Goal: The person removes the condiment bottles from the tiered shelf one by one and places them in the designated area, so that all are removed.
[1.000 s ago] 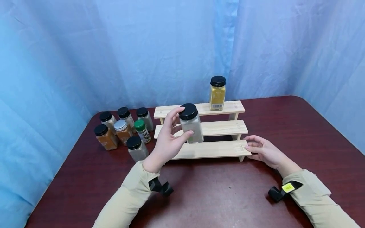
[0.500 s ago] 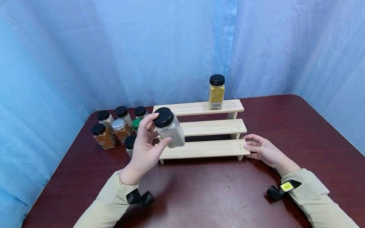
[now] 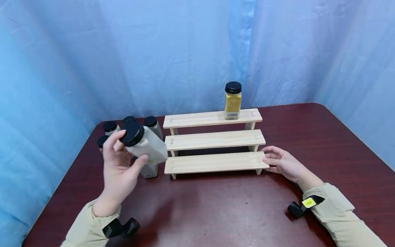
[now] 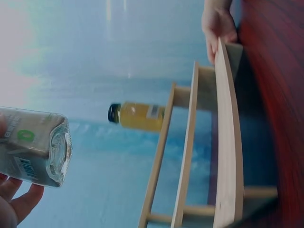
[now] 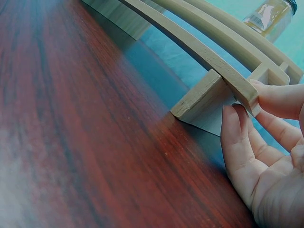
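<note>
My left hand [image 3: 119,171] grips a clear spice jar [image 3: 151,145] with a black lid and pale grey contents. It is tilted in the air, lid toward the upper left, its base toward the rack. In the left wrist view the jar's glass base and a label with a green mark show. A three-step wooden rack [image 3: 216,163] stands on the table. My right hand [image 3: 287,167] pinches the right end of its lowest step, thumb above and fingers below in the right wrist view. On the top step, right of the middle, a black-lidded jar of yellow powder [image 3: 232,104] stands upright.
Behind the held jar, several other spice jars crowd the table's left side, partly hidden by my left hand; a grey jar [image 3: 151,171] stands nearest the front. A blue curtain [image 3: 172,58] hangs behind the dark red table [image 3: 216,212].
My left hand has carried the grey jar leftward from in front of the rack to in front of the other jars, tilting it more. My right hand stays on the rack's end.
</note>
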### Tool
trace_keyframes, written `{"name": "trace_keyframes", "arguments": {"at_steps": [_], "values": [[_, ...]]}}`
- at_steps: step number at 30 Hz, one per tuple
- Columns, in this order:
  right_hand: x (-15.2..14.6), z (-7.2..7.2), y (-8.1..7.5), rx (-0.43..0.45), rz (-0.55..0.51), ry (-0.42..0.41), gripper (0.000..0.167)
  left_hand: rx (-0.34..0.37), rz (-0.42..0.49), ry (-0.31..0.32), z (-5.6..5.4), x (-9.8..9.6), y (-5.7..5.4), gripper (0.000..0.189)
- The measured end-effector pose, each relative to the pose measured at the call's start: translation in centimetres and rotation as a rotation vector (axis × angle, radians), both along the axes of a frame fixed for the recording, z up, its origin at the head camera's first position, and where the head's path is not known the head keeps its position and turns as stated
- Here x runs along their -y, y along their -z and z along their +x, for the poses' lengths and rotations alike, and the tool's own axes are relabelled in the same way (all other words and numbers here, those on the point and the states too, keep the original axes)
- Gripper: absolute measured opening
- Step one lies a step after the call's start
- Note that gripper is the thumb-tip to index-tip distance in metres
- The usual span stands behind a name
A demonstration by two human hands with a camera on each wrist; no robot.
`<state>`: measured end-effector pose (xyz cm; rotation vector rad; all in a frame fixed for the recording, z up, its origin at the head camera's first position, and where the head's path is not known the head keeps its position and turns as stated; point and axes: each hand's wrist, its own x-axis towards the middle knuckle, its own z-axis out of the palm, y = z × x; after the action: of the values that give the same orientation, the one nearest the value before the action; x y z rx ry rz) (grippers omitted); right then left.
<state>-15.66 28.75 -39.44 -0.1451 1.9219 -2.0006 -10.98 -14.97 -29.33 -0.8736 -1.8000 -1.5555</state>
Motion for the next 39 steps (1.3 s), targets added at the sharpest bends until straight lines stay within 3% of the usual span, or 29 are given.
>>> {"name": "trace_keyframes", "arguments": {"at_steps": [9, 17, 22, 25, 29, 33, 39], "values": [[0.1, 0.0, 0.2, -0.002, 0.008, 0.003, 0.022, 0.038, 0.103, 0.003, 0.4, 4.5, 0.1, 0.059], [0.1, 0.1, 0.2, -0.002, -0.019, -0.011, 0.024, 0.12, 0.111, -0.088, 0.3, 7.7, 0.7, 0.06], [0.2, 0.2, 0.2, 0.017, -0.02, -0.004, 0.023, 0.244, 0.083, -0.185, 0.1, 9.1, 1.4, 0.065], [0.2, 0.2, 0.2, 0.024, -0.028, -0.003, 0.023, 0.318, -0.007, -0.263, -0.2, 9.6, 1.9, 0.068], [0.0, 0.1, 0.1, 0.015, -0.038, 0.003, 0.025, 0.363, -0.186, -0.298, -1.1, 10.3, 2.8, 0.071], [0.0, 0.0, 0.1, 0.011, -0.051, -0.005, 0.025, 0.409, -0.326, -0.315, -1.7, 10.9, 4.0, 0.072], [0.0, -0.1, 0.0, 0.011, -0.051, -0.009, 0.024, 0.488, -0.431, -0.317, -2.3, 11.5, 5.3, 0.068]]}}
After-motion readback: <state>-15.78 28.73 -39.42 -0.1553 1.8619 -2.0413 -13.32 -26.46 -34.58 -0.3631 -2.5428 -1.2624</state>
